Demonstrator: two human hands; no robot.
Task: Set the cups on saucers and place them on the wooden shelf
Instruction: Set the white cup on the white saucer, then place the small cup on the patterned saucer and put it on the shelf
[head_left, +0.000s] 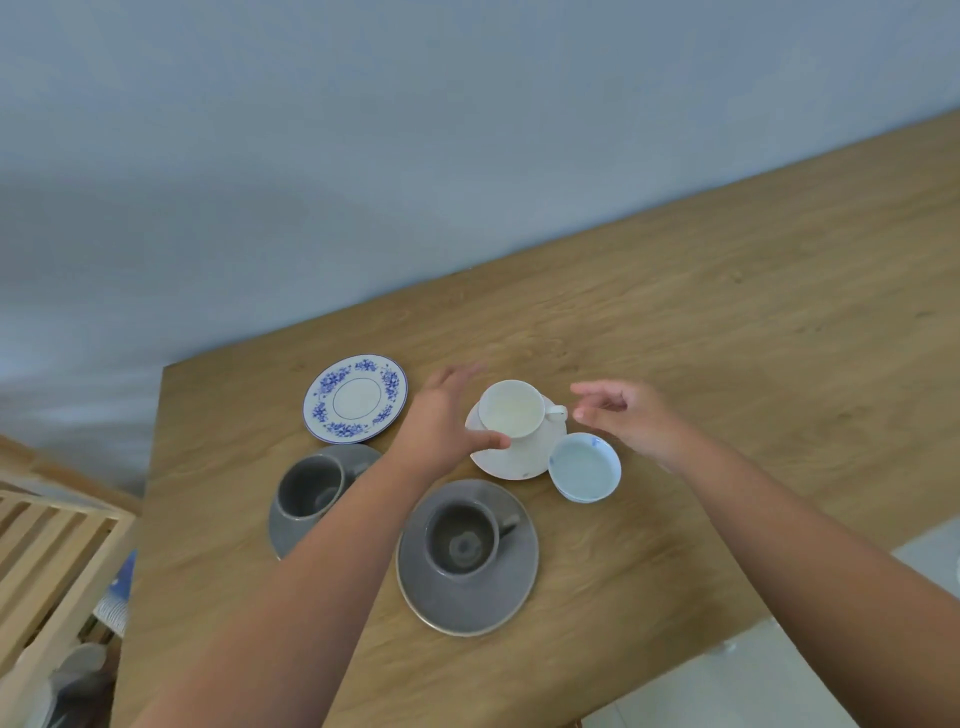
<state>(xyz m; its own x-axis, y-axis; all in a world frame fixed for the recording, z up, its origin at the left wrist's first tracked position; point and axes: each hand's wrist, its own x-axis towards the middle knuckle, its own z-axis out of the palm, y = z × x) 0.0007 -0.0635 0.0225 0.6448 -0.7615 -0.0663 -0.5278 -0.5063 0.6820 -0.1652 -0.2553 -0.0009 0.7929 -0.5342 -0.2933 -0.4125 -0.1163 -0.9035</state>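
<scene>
A white cup (511, 408) stands on a white saucer (524, 457) in the middle of the wooden table (727, 364). My left hand (441, 423) is open just left of it, thumb close to the saucer's rim. My right hand (628, 415) is open to the right, fingertips near the cup's handle. A small white-and-blue cup (585, 467) sits on the table beside the white saucer. Two grey cups sit on grey saucers: one in front (462, 540) on its saucer (467, 597), one at the left (310, 486) on its saucer (280, 530). A blue-flowered saucer (355, 399) lies empty.
A slatted wooden shelf (47, 551) stands at the lower left beside the table, with crockery visible below it. A pale wall runs behind the table. A light tiled floor shows at the lower right.
</scene>
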